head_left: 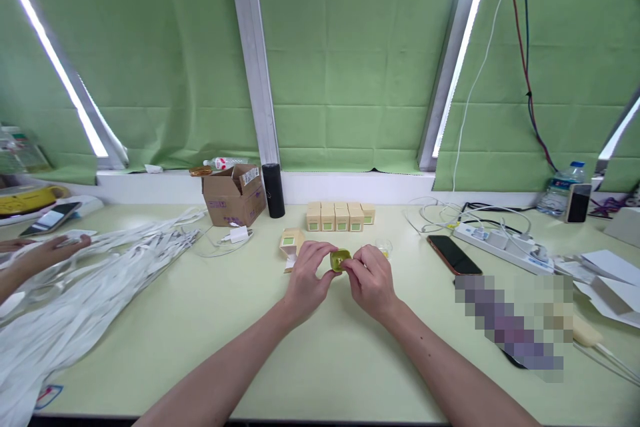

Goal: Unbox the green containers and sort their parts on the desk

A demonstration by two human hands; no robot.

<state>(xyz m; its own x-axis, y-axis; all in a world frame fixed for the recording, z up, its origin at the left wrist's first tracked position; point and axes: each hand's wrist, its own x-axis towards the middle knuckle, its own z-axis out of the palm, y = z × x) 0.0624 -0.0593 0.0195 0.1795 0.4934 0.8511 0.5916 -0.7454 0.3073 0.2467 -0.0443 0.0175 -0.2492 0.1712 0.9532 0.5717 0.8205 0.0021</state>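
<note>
While pinched between both hands above the desk (320,360), small green jar (340,259) held level at centre. Left hand (306,280) closed on its left side, right hand (369,278) closed on its right, equally near. Row of cream boxes (341,216) just beyond.

Your table (320,360) carries boxes (340,216), a carton (234,196), white strips (80,293), a phone (454,254), a power strip (500,240).

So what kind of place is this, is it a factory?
Probably a small packing workbench, not a big factory. Both hands, left and right, hold a little green jar over a pale green table. Behind stands a row of matching small boxes, and a co-worker's hand touches white strips.
</note>
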